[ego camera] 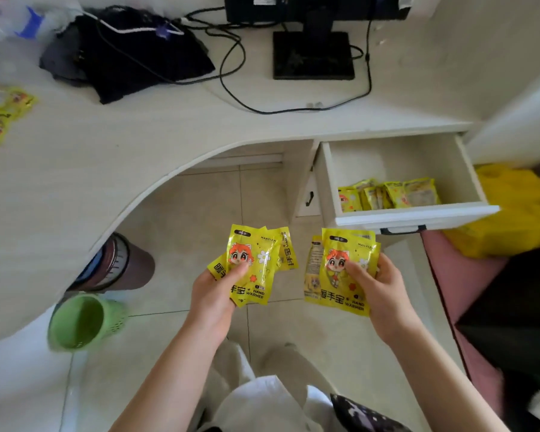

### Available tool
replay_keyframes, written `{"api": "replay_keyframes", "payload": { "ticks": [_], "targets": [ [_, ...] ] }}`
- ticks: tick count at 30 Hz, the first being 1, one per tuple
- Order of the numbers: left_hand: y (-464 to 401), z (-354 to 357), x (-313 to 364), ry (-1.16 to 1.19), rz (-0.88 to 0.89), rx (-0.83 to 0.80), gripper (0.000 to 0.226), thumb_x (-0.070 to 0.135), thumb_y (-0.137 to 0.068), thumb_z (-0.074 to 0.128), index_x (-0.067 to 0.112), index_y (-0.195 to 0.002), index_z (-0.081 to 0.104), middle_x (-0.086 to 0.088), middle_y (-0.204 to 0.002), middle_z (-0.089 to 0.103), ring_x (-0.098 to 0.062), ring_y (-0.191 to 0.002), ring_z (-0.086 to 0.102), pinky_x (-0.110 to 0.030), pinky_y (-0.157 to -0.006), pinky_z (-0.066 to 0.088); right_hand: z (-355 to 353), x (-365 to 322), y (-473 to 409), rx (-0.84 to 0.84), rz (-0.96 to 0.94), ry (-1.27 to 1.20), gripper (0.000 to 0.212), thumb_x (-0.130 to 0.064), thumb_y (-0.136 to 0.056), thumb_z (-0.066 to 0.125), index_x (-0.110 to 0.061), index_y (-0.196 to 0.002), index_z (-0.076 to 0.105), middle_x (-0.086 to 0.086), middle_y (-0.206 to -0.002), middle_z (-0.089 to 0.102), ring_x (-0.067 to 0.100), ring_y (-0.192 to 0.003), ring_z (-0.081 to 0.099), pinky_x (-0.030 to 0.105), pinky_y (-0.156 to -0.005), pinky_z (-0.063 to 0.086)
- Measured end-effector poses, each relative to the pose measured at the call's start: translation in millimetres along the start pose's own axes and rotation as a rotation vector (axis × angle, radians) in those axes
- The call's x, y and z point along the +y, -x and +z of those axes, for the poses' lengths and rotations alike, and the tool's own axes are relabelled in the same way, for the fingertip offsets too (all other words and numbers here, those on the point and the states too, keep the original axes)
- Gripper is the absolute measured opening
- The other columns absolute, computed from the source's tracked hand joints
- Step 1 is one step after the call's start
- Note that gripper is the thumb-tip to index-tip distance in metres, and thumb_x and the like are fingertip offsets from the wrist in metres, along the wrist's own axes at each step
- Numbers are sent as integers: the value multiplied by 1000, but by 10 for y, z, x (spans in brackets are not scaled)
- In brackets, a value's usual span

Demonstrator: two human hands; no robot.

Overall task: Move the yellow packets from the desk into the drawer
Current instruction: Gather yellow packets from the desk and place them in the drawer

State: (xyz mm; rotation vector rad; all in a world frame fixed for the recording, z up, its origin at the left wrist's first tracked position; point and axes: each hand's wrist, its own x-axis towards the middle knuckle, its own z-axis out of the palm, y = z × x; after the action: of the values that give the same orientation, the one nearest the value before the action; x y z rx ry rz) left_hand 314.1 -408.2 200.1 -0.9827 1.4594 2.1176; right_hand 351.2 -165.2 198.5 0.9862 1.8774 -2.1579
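Observation:
My left hand grips a fan of yellow hand-warmer packets with an orange cartoon figure on them. My right hand holds a second stack of the same yellow packets. Both bunches hang over the tiled floor, below and left of the open white drawer. Several yellow packets stand along the drawer's front wall. More yellow packets lie at the desk's far left edge.
The curved white desk carries a black cloth, cables and a monitor stand. A green basket and a brown bin sit on the floor at left. A yellow bag lies right of the drawer.

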Motion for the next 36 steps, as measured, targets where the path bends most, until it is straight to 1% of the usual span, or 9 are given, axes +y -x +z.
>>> {"api": "replay_keyframes", "payload": {
  "ticks": [3,7,14,17,23,25,29,33,36],
  "targets": [
    [-10,405,-179,-23,-21,-33,24,3,-80,71,6,-104,71,-14,-96,75,-27,-78,73,-36,-55,56,-458,6,-42,80,-4,-23,20,-15,-88,66,-12,-106,61,12,-98,73,30,-87,71,49,-78,57],
    [-70,835,-297,-60,-41,-63,24,1,-81,71,6,-104,71,-14,-96,75,-26,-76,72,-34,-54,55,-872,-52,-116,160,-10,-55,18,-13,-89,65,-11,-106,60,13,-99,73,27,-83,72,43,-71,58],
    [-367,1439,-248,-107,-46,-127,28,1,-81,70,4,-109,69,-15,-101,74,-27,-83,72,-42,-67,60,-1222,-255,-424,223,-24,-101,20,-12,-90,63,-11,-110,60,13,-101,73,30,-87,71,48,-76,59],
    [-548,1675,-191,-116,-55,-124,29,1,-81,70,4,-110,68,-14,-102,74,-27,-85,72,-40,-68,60,-1293,-384,-654,244,-17,-106,22,-11,-89,64,-9,-111,60,14,-101,73,30,-86,71,48,-77,58],
    [-928,2128,-89,-120,-114,-84,33,3,-80,73,4,-113,68,-16,-106,73,-30,-92,71,-43,-79,56,-1380,-659,-1153,260,26,-129,22,-10,-89,64,-10,-110,60,17,-103,72,35,-89,71,54,-80,57],
    [-1047,2245,-73,-122,-131,-90,37,5,-79,73,6,-115,67,-16,-109,72,-33,-97,69,-42,-76,57,-1407,-763,-1319,255,34,-135,22,-10,-89,64,-10,-111,61,17,-104,72,35,-91,70,55,-81,56],
    [-1217,2469,-63,-115,-153,-73,34,4,-79,73,6,-113,68,-15,-105,73,-31,-92,71,-34,-59,57,-1492,-930,-1594,249,49,-162,21,-13,-88,65,-11,-109,62,15,-102,73,37,-93,70,59,-83,55],
    [-1301,2733,-110,-116,-171,-53,30,2,-80,72,5,-109,69,-16,-103,73,-32,-89,71,-38,-64,59,-1650,-1041,-1847,253,81,-135,14,-14,-87,67,-15,-101,64,14,-98,74,36,-90,71,59,-81,55],
    [-1363,2958,-189,-124,-184,-34,27,3,-79,73,6,-106,70,-16,-99,74,-32,-87,72,-38,-61,58,-1834,-1097,-2064,248,110,-94,15,-15,-87,67,-16,-102,63,13,-98,74,35,-90,71,60,-80,55]
  ]
}}
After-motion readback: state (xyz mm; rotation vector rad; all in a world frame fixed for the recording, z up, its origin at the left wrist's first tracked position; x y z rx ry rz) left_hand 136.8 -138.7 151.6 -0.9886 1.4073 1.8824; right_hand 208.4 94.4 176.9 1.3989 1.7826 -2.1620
